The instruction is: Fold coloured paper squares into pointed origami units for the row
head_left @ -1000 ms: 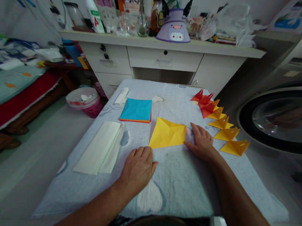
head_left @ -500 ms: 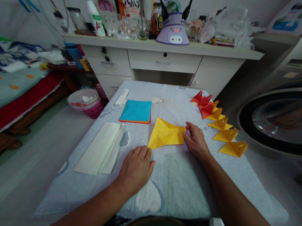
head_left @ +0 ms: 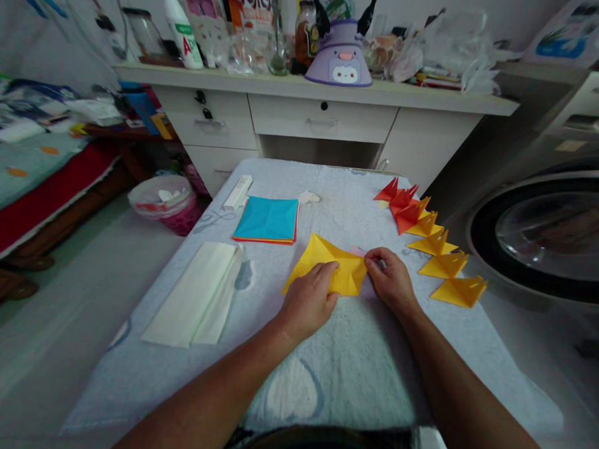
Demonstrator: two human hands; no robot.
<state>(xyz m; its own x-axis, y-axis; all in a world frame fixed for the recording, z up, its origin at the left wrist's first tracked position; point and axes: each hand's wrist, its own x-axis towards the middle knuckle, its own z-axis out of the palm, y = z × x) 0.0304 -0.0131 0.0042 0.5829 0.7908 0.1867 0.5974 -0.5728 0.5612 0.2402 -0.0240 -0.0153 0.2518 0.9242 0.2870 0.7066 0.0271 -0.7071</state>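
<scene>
A creased yellow sheet of origami paper lies on the cloth-covered table in front of me. My left hand rests over its lower left part, fingers stretched across the paper and thumb apart, covering some of the creases. With thumb and fingertips, my right hand pinches the sheet's right edge. Beyond the sheet, to the left, sits a square stack of coloured paper with a blue sheet on top. Folded yellow paper pieces and red ones stand in a row to the right.
A folded pale cloth or paper lies at the table's left, with a small white box behind it. A pink bin stands on the floor. Drawers close off the back; a washing machine stands right.
My left hand has moved right and up, from the sheet's lower left corner onto the paper. My right fingers have closed on its right edge, and the sheet has shifted slightly.
</scene>
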